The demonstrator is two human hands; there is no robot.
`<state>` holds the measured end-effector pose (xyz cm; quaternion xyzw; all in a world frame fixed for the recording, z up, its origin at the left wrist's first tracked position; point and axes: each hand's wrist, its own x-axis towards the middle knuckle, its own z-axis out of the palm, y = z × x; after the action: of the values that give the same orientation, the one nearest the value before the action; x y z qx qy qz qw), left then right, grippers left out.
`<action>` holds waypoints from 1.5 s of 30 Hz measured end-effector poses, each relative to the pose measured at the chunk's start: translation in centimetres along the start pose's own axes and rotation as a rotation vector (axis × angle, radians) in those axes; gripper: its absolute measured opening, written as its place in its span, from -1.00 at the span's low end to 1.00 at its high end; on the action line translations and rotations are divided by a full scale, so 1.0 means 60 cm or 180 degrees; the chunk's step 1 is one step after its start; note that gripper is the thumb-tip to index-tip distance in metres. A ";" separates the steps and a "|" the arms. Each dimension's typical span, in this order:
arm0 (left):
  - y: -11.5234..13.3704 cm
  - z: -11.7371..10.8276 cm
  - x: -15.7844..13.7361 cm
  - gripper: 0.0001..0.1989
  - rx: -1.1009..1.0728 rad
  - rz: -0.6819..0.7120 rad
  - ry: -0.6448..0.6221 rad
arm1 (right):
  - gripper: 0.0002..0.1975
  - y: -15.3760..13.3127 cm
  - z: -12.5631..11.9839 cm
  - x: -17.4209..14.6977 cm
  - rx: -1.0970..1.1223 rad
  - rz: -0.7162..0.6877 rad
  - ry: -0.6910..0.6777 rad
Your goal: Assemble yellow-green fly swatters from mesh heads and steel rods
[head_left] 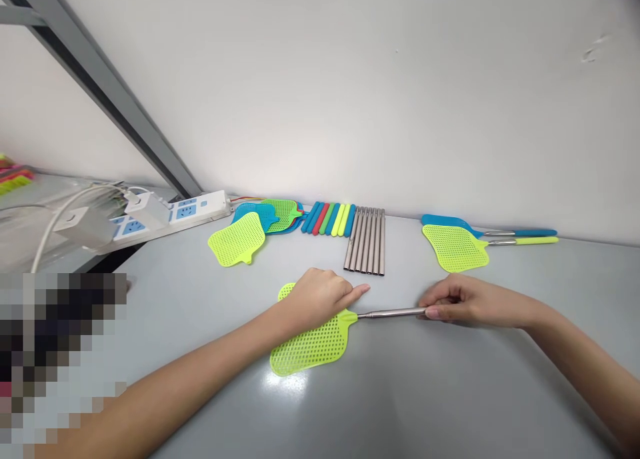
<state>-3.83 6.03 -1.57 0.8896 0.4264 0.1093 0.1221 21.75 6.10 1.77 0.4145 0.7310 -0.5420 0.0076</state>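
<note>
A yellow-green fly swatter head point(310, 352) with a mesh of small holes is joined to a metal rod point(395, 312) in the middle of the table. My left hand point(323, 296) is closed over the upper part of this head, with one finger stretched out to the right. Its other fingers are partly hidden. Between thumb and fingers, my right hand point(463, 300) pinches the far right end of the rod. Behind my hands lie several metal rods point(367, 242) side by side. Left of those is a row of coloured handle grips point(329, 219) in blue, red, green and yellow.
Loose swatter heads overlap at the back left, a yellow-green one point(237, 240) in front. Two swatters with handles, one yellow-green point(455, 248) and one blue point(447, 220), lie back right. A white power strip point(200, 209) with plugs and cables runs along the left, near a grey metal post point(130, 106).
</note>
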 end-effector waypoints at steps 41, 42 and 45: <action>0.006 0.002 0.004 -0.40 0.0545 -0.0104 -0.0100 | -0.62 0.001 0.027 0.006 -0.0352 0.0375 0.0136; 0.006 0.001 0.004 -0.40 0.0491 -0.0115 -0.0093 | -0.62 0.000 0.026 0.005 -0.0331 0.0396 0.0113; 0.007 0.000 0.004 -0.40 0.0316 -0.0132 -0.0024 | -0.64 -0.005 0.024 0.004 -0.0248 0.0434 0.0049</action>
<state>-3.40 5.97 -1.43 0.8859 0.4492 0.0821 0.0816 20.77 5.10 1.30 0.4669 0.7216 -0.5082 0.0551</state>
